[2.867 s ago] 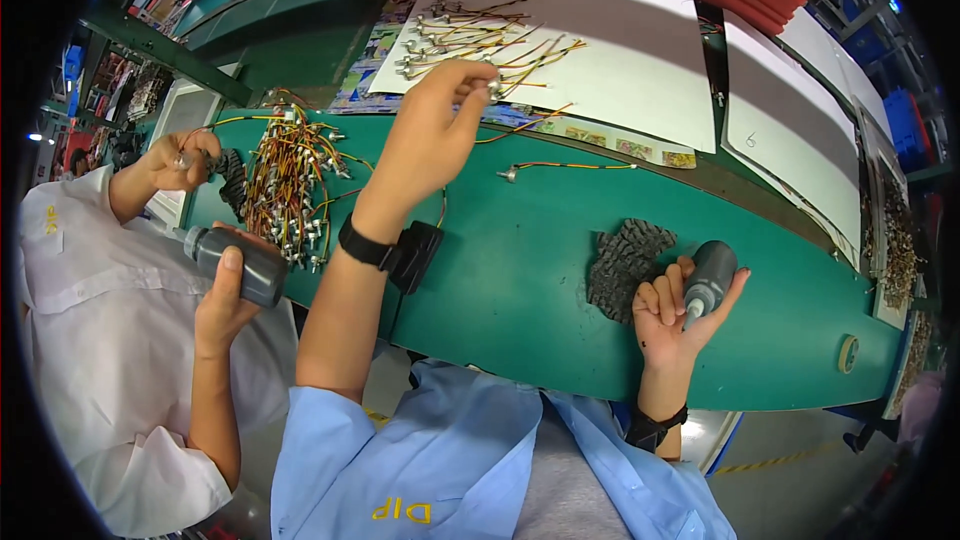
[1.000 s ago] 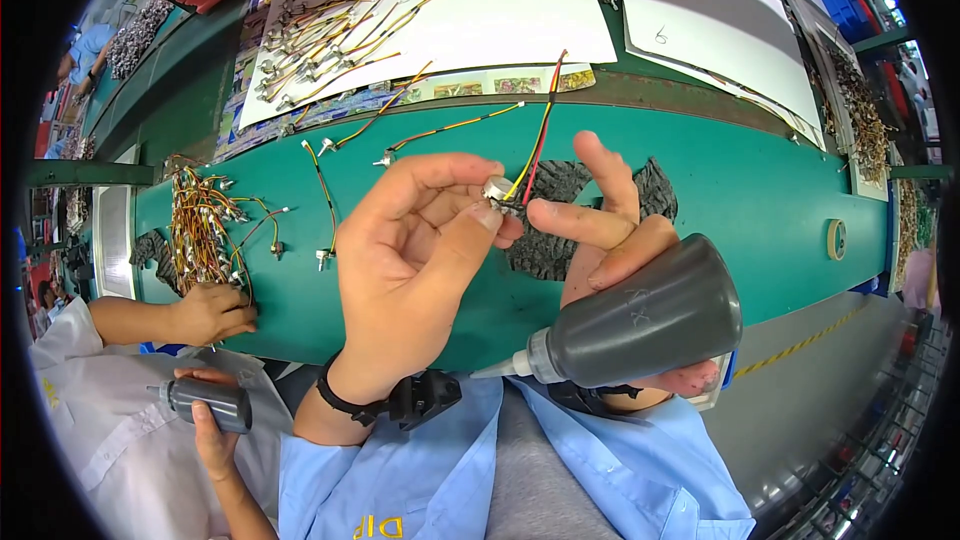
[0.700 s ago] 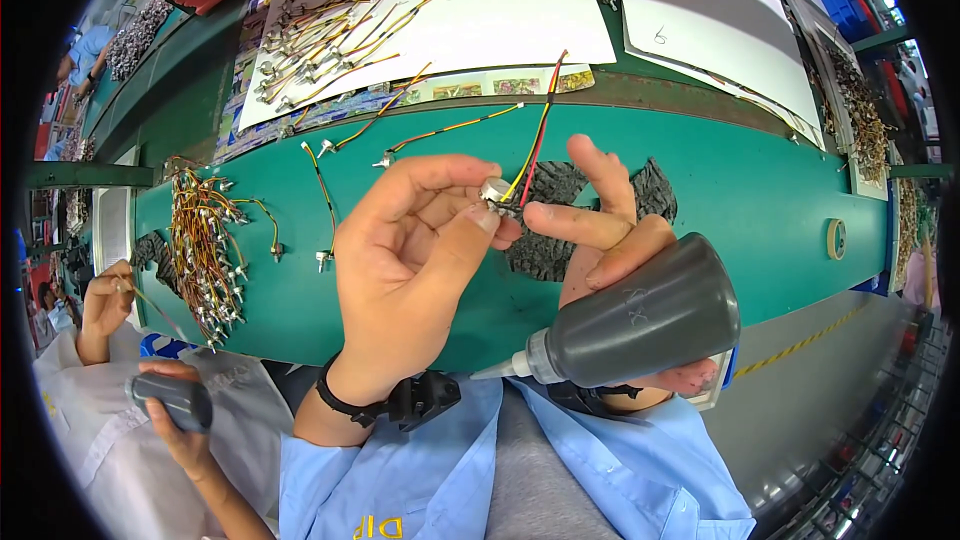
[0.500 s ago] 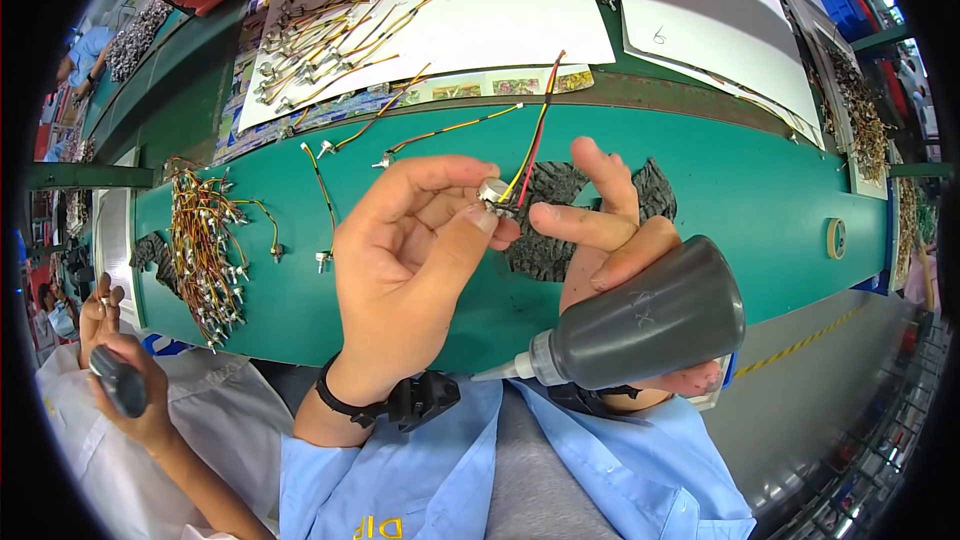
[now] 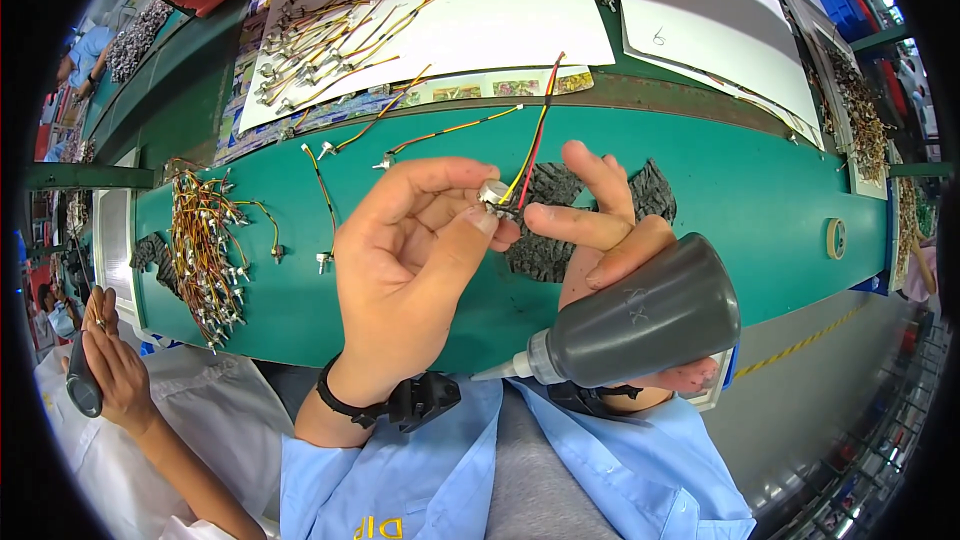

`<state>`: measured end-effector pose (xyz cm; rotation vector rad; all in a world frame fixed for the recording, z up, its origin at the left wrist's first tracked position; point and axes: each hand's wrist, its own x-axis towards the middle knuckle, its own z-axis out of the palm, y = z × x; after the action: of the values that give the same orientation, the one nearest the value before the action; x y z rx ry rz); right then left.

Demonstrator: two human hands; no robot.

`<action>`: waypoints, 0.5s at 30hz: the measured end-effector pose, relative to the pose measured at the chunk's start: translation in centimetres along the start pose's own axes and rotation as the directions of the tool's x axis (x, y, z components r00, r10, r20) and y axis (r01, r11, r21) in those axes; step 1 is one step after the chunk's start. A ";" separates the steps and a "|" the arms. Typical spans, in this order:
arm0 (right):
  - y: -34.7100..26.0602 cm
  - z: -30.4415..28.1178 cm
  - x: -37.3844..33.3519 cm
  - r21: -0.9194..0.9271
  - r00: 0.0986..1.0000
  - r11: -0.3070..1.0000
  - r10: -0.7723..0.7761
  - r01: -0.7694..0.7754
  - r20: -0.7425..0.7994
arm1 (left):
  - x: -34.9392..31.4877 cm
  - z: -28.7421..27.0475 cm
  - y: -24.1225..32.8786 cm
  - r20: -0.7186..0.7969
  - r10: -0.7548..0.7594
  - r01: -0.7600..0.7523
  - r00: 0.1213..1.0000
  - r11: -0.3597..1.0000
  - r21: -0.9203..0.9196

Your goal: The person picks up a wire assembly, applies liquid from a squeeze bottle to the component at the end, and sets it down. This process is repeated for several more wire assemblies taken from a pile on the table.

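My left hand (image 5: 415, 260) pinches a small silver connector (image 5: 492, 191) between thumb and fingers, raised close to the camera. Red and yellow wires (image 5: 535, 135) run up from it. My right hand (image 5: 610, 240) holds a grey squeeze bottle (image 5: 645, 318) against the palm, nozzle pointing left and down, while its index finger touches the connector from the right. Behind my hands a dark ridged mat (image 5: 560, 205) lies on the green table (image 5: 760, 190).
Loose wire pieces (image 5: 440, 130) lie on the green table. A heap of yellow wired connectors (image 5: 205, 245) sits at left, more on white sheets (image 5: 330, 25) at the back. A co-worker's hand (image 5: 110, 365) holds a dark bottle at lower left. A tape roll (image 5: 836, 237) lies right.
My hands came up from the table with the wire and bottle close to the camera. Over the last second they barely move; the co-worker's hands dropped lower at left.
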<state>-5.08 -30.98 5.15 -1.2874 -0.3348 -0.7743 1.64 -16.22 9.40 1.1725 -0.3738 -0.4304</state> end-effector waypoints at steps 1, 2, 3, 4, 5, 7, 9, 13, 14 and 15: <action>0.0 0.1 0.0 0.004 1.000 1.000 -0.005 0.005 -0.007 | 0.0 0.0 0.0 0.006 0.003 -0.003 1.000 1.000 -0.001; 0.1 0.0 0.0 0.003 1.000 1.000 -0.005 0.005 -0.008 | 0.0 -0.1 -0.1 0.011 0.006 -0.006 1.000 1.000 -0.002; 0.2 -0.1 0.0 0.002 1.000 1.000 -0.009 0.009 -0.001 | 0.1 -0.1 -0.1 0.017 0.008 -0.008 1.000 1.000 -0.003; 0.3 -0.2 0.0 0.001 1.000 1.000 -0.014 0.014 0.005 | 0.2 -0.1 -0.1 0.019 0.008 -0.008 1.000 1.000 -0.005; 0.3 -0.2 -0.1 0.004 1.000 1.000 -0.017 0.017 0.013 | 0.2 0.0 0.0 0.011 0.002 -0.002 1.000 1.000 -0.003; 0.2 -1.0 -0.1 -0.036 0.998 0.999 -0.003 0.005 0.056 | 0.2 0.0 0.1 -0.003 -0.009 0.009 1.000 1.000 0.000; -0.2 -2.0 0.0 -0.118 0.990 0.993 0.029 -0.012 0.139 | 0.2 -0.1 0.2 -0.009 -0.018 0.018 1.000 1.000 0.011; -0.8 -1.9 -0.3 -0.085 0.996 0.992 0.091 -0.090 0.009 | 0.8 -1.1 1.1 -0.041 0.001 0.005 0.999 0.986 0.164; -0.7 -1.7 -0.2 -0.069 0.997 0.994 0.081 -0.080 0.016 | 1.1 -1.4 1.6 -0.052 0.025 -0.009 0.998 0.960 0.279; -0.5 -1.6 -0.2 0.030 0.998 1.000 0.010 -0.008 -0.063 | 1.7 -1.8 1.8 -0.054 0.045 -0.021 0.998 0.924 0.383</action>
<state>-5.86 -32.44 4.90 -1.2332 -0.2881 -0.7982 4.22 -15.04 10.57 1.5544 -0.4358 -0.2970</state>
